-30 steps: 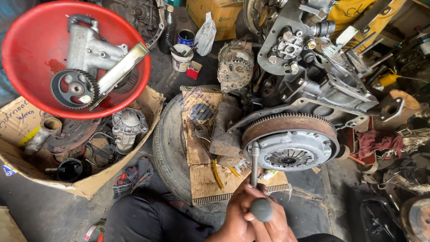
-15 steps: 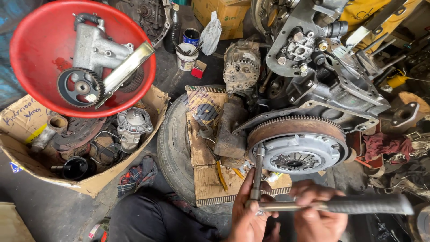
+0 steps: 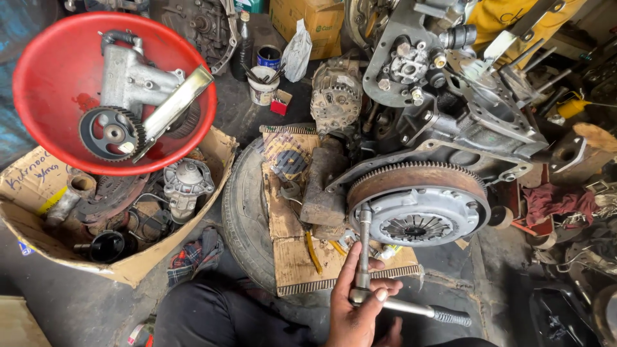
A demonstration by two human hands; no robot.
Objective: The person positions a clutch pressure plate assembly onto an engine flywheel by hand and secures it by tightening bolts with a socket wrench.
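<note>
The right hand is mostly hidden behind the left hand and cut off by the bottom edge, its grip indeterminable, while the socket end of the wrench sits too small against the clutch plate to resolve.

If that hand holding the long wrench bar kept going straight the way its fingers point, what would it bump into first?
The left hand points up along the extension bar, so it would likely meet the clutch cover on the toothed flywheel first; depth is unclear.
</note>
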